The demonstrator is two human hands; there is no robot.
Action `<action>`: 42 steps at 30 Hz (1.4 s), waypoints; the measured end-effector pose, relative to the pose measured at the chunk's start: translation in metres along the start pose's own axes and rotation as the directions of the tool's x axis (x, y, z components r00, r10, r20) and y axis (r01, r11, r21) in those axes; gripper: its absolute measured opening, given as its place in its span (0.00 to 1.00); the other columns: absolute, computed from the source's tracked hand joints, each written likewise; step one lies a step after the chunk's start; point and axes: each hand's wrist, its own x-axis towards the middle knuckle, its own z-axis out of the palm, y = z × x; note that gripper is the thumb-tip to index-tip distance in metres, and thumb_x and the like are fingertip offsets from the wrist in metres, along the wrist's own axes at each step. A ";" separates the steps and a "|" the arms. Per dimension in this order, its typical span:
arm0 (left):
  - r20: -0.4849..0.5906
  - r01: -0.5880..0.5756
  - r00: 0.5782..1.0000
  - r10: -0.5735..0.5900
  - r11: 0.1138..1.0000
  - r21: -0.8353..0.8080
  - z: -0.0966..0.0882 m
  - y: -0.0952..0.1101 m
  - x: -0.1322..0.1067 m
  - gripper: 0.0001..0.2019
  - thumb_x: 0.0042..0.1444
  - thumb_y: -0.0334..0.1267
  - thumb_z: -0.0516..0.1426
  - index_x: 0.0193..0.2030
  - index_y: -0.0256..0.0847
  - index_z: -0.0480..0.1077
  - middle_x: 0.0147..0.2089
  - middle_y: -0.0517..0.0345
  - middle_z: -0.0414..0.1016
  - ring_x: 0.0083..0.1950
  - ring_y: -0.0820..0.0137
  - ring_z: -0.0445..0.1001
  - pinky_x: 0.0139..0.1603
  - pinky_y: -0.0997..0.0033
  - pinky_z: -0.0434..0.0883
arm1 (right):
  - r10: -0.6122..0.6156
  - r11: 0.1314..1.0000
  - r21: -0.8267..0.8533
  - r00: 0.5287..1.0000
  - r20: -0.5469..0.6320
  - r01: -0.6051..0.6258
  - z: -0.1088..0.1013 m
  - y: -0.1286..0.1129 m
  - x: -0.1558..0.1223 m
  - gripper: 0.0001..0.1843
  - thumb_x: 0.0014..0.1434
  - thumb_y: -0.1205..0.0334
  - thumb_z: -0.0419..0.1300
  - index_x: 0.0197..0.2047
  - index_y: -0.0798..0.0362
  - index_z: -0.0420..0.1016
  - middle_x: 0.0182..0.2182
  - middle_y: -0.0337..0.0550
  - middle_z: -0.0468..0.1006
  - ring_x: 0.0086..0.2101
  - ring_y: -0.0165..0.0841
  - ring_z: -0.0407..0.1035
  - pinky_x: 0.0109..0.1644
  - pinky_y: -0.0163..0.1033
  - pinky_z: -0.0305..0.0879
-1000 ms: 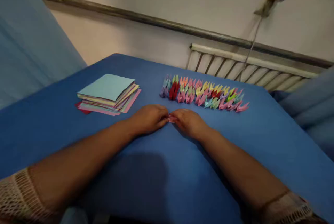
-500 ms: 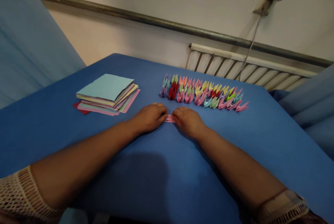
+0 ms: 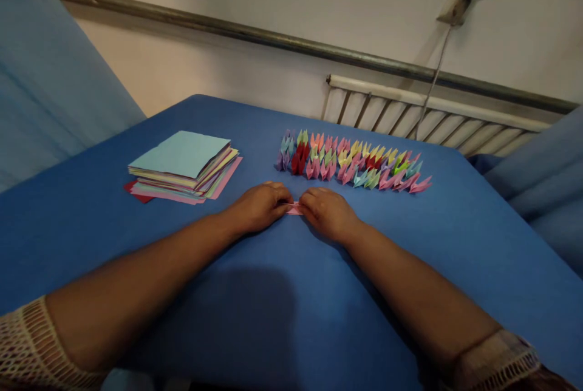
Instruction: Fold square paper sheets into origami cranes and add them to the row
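A small folded piece of pink paper [image 3: 295, 209] lies on the blue table between my hands. My left hand [image 3: 263, 206] pinches its left end, fingers curled together. At the other end, my right hand [image 3: 327, 212] is closed on the paper in the same way. Only the middle of the pink strip shows; my fingers cover both its ends. Just behind my hands stand rows of folded paper cranes [image 3: 348, 160] in pink, red, yellow, green, blue and purple. To the left sits a stack of square coloured paper [image 3: 182, 154] with a light blue sheet on top.
The blue table [image 3: 255, 330] reaches back toward a wall with a metal rail [image 3: 282, 42] and a white radiator [image 3: 437, 112]. A cord [image 3: 433, 84] hangs from a wall bracket. Blue curtains [image 3: 54, 75] flank the table at left and right.
Both hands stay at the pink paper with only slight finger movement, and a thin raised edge now shows along it. The whole view has shifted a little.
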 end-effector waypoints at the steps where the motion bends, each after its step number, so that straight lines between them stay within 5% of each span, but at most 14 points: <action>1: 0.000 0.003 1.000 -0.003 1.000 0.000 0.000 0.000 0.000 0.09 0.59 0.37 0.53 0.37 0.40 0.75 0.38 0.54 0.76 0.41 0.66 0.72 0.46 0.68 0.65 | 0.002 1.000 0.000 1.000 0.001 -0.002 0.001 0.000 0.000 0.16 0.69 0.59 0.47 0.41 0.55 0.74 0.38 0.48 0.76 0.40 0.36 0.68 0.45 0.40 0.61; 11: -0.114 0.215 0.974 -0.197 0.961 0.172 0.011 0.000 0.004 0.09 0.58 0.40 0.53 0.35 0.40 0.72 0.35 0.53 0.75 0.37 0.63 0.71 0.38 0.66 0.64 | 0.176 0.981 0.098 0.981 -0.081 -0.168 0.006 -0.001 0.002 0.10 0.67 0.60 0.53 0.46 0.54 0.72 0.40 0.47 0.76 0.43 0.36 0.68 0.48 0.39 0.62; 18: -0.087 0.141 0.987 -0.132 0.984 0.110 0.012 -0.003 0.003 0.13 0.58 0.40 0.54 0.47 0.42 0.73 0.44 0.52 0.77 0.46 0.61 0.72 0.49 0.63 0.65 | 0.196 0.977 0.093 0.979 -0.061 -0.190 0.004 -0.002 0.002 0.10 0.66 0.60 0.53 0.45 0.54 0.73 0.40 0.48 0.75 0.43 0.37 0.67 0.47 0.41 0.62; 28: -0.013 0.202 0.979 -0.202 0.979 -0.001 0.006 0.001 0.002 0.09 0.56 0.44 0.56 0.36 0.42 0.73 0.34 0.57 0.75 0.35 0.65 0.71 0.34 0.69 0.61 | 0.189 0.944 0.283 0.981 -0.038 -0.171 0.012 0.007 0.003 0.08 0.63 0.60 0.58 0.42 0.53 0.74 0.37 0.43 0.74 0.39 0.33 0.67 0.44 0.38 0.60; 34: -0.072 0.148 0.986 -0.152 0.987 -0.067 0.006 0.006 -0.002 0.11 0.56 0.46 0.56 0.33 0.41 0.73 0.32 0.58 0.72 0.35 0.66 0.69 0.37 0.69 0.61 | 0.162 0.901 0.426 0.975 -0.155 -0.082 0.014 0.008 0.002 0.05 0.61 0.62 0.59 0.34 0.54 0.72 0.34 0.41 0.73 0.37 0.32 0.66 0.43 0.37 0.61; 39: -0.010 0.214 0.969 -0.245 0.863 -0.459 0.010 0.014 -0.003 0.16 0.56 0.51 0.55 0.31 0.39 0.70 0.25 0.63 0.66 0.27 0.73 0.62 0.27 0.73 0.56 | 0.307 0.759 0.649 0.905 -0.296 -0.045 0.017 0.004 0.005 0.05 0.60 0.60 0.59 0.36 0.52 0.70 0.32 0.40 0.74 0.35 0.32 0.69 0.43 0.38 0.65; 42: -0.032 0.232 0.926 -0.375 0.635 -0.736 0.013 0.019 -0.002 0.15 0.50 0.50 0.60 0.31 0.38 0.69 0.25 0.63 0.66 0.25 0.75 0.62 0.26 0.75 0.57 | 0.547 0.435 0.900 0.802 -0.239 -0.028 0.024 -0.002 0.012 0.20 0.52 0.56 0.64 0.46 0.51 0.65 0.36 0.41 0.75 0.30 0.30 0.70 0.36 0.37 0.67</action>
